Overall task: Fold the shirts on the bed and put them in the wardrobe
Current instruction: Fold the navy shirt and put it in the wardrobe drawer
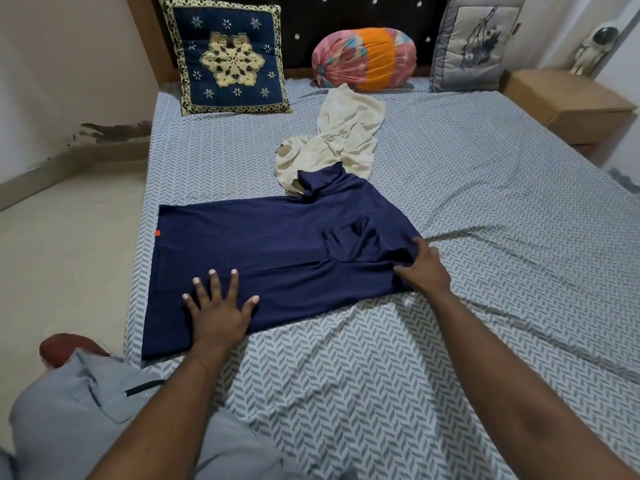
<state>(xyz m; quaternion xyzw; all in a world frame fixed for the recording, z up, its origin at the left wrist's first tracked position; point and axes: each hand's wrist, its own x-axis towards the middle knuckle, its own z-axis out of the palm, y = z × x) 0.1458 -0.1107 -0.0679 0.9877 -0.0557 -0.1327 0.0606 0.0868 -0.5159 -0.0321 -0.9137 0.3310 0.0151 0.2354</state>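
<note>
A navy blue shirt (277, 244) lies spread flat on the bed (485, 209), its near long edge folded over and a sleeve folded onto its right part. My left hand (218, 306) presses flat on its lower left part with fingers spread. My right hand (424, 266) rests on the shirt's right end, with its fingers on the bunched cloth there. A crumpled cream shirt (341, 136) lies farther back, its near edge under the navy shirt's collar.
Against the headboard stand a navy patterned cushion (228, 55), a pink and orange bolster (363, 58) and a grey cushion (474, 43). A wooden bedside table (568, 102) is at the right. The floor (69, 237) lies left of the bed.
</note>
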